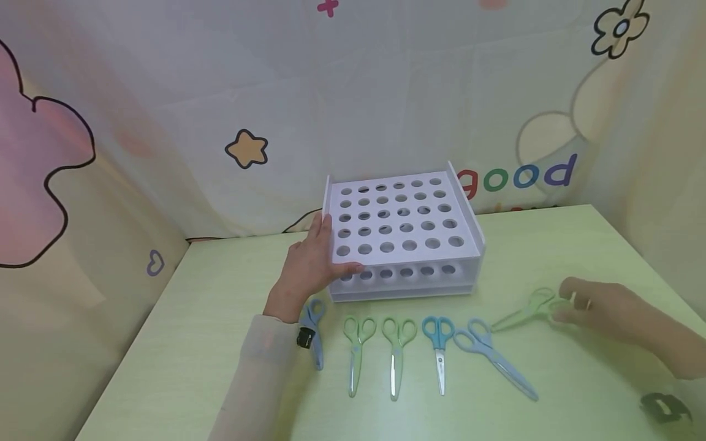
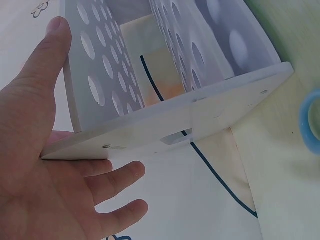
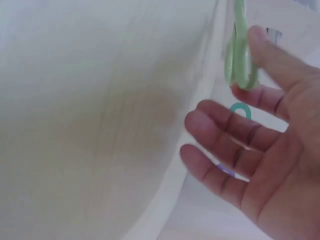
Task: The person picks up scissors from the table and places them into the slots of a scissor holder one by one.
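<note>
A white rack (image 1: 405, 219) with rows of round holes stands toward the back of the table. My left hand (image 1: 307, 263) holds its left side, the thumb over the front edge and the fingers along the outer side; in the left wrist view the side panel (image 2: 180, 127) runs between thumb and fingers. At the right, my right hand (image 1: 607, 306) pinches light green scissors (image 1: 532, 308) by a handle loop between thumb and forefinger, blades pointing left. In the right wrist view the green handle (image 3: 241, 60) shows at the fingertips, the other fingers loosely bent.
In front of the rack lie two green scissors (image 1: 355, 355), teal scissors (image 1: 439, 346) with metal blades, and light blue scissors (image 1: 496, 358) set slantwise. Other blue scissors (image 1: 314, 331) are partly hidden by my left wrist. A printed curtain (image 1: 287, 92) hangs behind the table (image 1: 193, 343).
</note>
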Demonstrator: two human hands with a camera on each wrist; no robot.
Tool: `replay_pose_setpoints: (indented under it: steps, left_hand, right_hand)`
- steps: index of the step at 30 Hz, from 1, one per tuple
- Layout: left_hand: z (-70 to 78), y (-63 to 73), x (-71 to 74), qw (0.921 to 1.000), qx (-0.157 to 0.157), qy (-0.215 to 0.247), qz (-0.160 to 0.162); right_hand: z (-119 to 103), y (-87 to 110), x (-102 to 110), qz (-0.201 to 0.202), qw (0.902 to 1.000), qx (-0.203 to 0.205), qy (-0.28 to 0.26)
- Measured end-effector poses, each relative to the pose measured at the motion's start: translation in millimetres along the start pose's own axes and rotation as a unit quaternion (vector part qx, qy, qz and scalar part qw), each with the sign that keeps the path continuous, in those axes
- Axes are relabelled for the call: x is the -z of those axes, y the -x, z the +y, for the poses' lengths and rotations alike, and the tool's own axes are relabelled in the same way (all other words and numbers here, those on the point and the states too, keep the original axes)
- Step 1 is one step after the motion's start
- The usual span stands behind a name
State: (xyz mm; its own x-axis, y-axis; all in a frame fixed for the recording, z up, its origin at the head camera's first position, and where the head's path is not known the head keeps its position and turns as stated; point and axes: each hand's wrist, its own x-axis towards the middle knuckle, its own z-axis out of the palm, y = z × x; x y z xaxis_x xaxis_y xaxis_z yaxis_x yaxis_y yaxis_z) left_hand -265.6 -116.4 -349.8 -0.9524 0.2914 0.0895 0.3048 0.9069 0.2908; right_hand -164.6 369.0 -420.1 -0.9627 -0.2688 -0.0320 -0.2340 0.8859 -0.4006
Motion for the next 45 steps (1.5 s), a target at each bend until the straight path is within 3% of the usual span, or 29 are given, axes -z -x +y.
replay_pose_setpoints:
  steps: [7,17,22,33,39,42,45]
  left_hand:
    - [-0.8,1.4,2.5,0.9999,0.002,0.010,0.002]
    - [-1.8,0.3,-1.7,0.9999,0.002,0.013,0.002]
    - [-2.3,1.7,-1.5,0.9998,0.005,0.018,0.005]
    - [-0.6,0.0,-0.9,0.9996,-0.005,0.025,0.014]
    - [0.1,-2.2,-0.5,0.9996,-0.004,0.014,0.023]
    - [0.6,-2.4,0.1,0.9998,-0.003,0.007,0.019]
    - [1.5,-2.0,0.7,0.9998,-0.004,0.008,0.020]
  right_hand:
    - [-11.5,2.8,12.4,0.072,0.9966,0.002,-0.039]
    - [-27.6,3.4,26.9,0.125,0.9844,-0.027,-0.120]
    - [-34.6,2.8,28.2,0.157,0.9782,-0.012,-0.135]
    - [-52.9,-2.1,34.0,0.184,0.9730,0.024,-0.138]
    - [-64.5,-9.4,37.3,0.231,0.9508,0.047,-0.201]
    - [-69.5,-12.2,40.7,0.247,0.9318,0.061,-0.259]
    - [-75.2,-14.3,44.4,0.253,0.9065,0.084,-0.328]
